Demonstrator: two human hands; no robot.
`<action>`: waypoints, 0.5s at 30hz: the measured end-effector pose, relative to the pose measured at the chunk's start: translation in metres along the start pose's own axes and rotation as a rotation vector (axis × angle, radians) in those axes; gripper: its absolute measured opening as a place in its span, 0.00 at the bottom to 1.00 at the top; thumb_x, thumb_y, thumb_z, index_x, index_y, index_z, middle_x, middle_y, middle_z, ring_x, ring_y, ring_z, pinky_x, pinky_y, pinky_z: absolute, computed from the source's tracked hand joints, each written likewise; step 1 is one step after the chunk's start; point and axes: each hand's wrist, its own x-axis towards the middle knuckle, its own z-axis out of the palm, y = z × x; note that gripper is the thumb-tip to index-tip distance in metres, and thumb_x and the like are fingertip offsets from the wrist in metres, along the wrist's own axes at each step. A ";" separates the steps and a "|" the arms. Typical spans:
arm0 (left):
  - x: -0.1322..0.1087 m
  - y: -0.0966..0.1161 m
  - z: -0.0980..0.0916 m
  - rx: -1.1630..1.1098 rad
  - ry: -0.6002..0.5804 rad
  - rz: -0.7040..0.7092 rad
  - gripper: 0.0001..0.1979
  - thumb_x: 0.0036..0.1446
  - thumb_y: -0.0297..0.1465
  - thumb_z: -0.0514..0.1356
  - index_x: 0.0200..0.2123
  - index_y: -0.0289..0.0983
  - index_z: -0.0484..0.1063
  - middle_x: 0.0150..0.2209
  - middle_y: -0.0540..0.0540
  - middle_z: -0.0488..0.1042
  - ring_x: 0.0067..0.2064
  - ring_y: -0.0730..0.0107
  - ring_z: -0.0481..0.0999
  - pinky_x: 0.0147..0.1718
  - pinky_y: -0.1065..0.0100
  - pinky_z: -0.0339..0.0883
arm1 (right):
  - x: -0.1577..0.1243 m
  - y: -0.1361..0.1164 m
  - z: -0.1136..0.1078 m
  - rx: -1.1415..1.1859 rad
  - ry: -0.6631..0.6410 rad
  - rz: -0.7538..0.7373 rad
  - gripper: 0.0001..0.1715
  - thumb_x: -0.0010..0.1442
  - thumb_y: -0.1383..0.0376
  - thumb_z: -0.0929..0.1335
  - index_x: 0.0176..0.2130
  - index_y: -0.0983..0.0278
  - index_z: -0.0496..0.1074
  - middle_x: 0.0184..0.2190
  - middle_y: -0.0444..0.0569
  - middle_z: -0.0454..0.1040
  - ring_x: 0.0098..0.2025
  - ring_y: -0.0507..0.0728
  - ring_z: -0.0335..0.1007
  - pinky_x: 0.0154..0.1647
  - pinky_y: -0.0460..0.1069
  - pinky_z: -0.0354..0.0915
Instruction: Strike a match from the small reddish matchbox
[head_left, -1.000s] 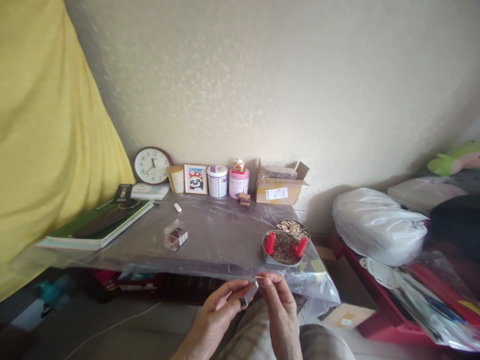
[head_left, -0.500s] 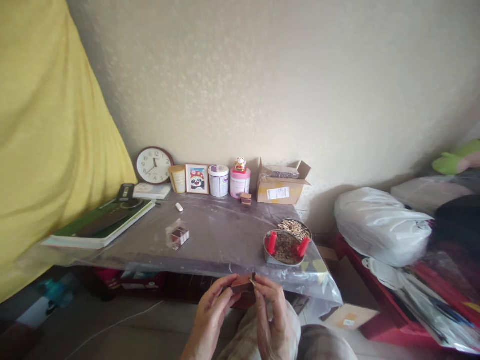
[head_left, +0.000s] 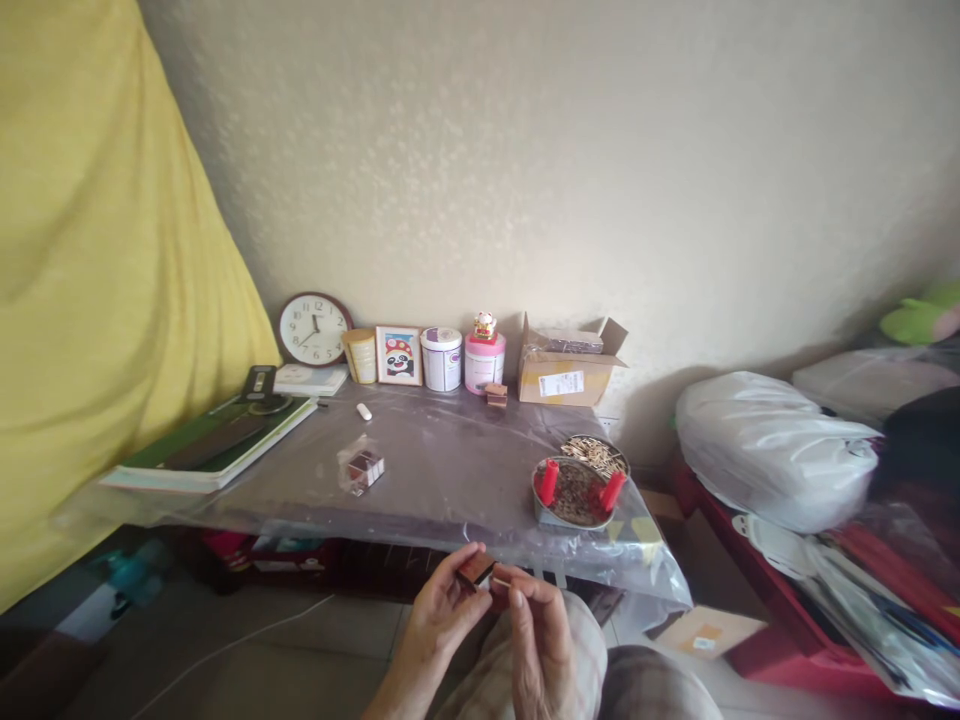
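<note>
In front of the table's near edge, above my lap, my left hand [head_left: 442, 608] is closed round a small brown matchbox [head_left: 475, 569] with a dark side strip. Just to its right, my right hand [head_left: 541, 632] pinches a thin pale matchstick [head_left: 504, 582] between thumb and fingers, close to the box's side. No flame shows, and whether stick and box touch I cannot tell. Beyond the hands, an oval tin [head_left: 574, 515] of brown grains bears two short red candles [head_left: 550, 483]. Behind it sits a round dish of loose matches [head_left: 596, 456].
A plastic sheet covers the table [head_left: 442, 480]. On it lie a wrapped pack of matchboxes [head_left: 365, 468], a white eraser-like piece [head_left: 364, 411] and a green box [head_left: 217, 445]. A clock [head_left: 315, 330], canisters and an open carton [head_left: 574, 378] line the wall. Bags stand at the right.
The matchbox has turned and tilted in my left hand. My right hand has shifted slightly down, and the matchstick now lies more level. The view has moved a little.
</note>
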 end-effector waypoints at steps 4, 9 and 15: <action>-0.005 0.007 0.000 0.015 -0.009 -0.035 0.22 0.42 0.37 0.72 0.44 0.41 0.79 0.48 0.39 0.80 0.53 0.53 0.74 0.53 0.58 0.66 | 0.007 0.007 -0.008 0.030 0.007 0.070 0.13 0.64 0.54 0.65 0.37 0.60 0.73 0.36 0.47 0.81 0.34 0.54 0.80 0.35 0.44 0.75; -0.014 0.022 0.006 -0.074 -0.164 -0.083 0.21 0.48 0.37 0.69 0.47 0.41 0.77 0.49 0.40 0.79 0.55 0.53 0.73 0.57 0.56 0.62 | 0.010 0.012 -0.011 -0.153 0.033 -0.115 0.10 0.64 0.57 0.66 0.38 0.58 0.74 0.35 0.45 0.80 0.36 0.54 0.79 0.38 0.44 0.74; -0.015 0.021 0.006 -0.086 -0.097 -0.147 0.20 0.48 0.35 0.69 0.46 0.41 0.78 0.50 0.41 0.79 0.57 0.55 0.71 0.58 0.57 0.60 | 0.005 0.006 -0.008 -0.213 -0.036 -0.390 0.06 0.65 0.68 0.64 0.42 0.61 0.71 0.39 0.50 0.79 0.39 0.55 0.77 0.40 0.48 0.74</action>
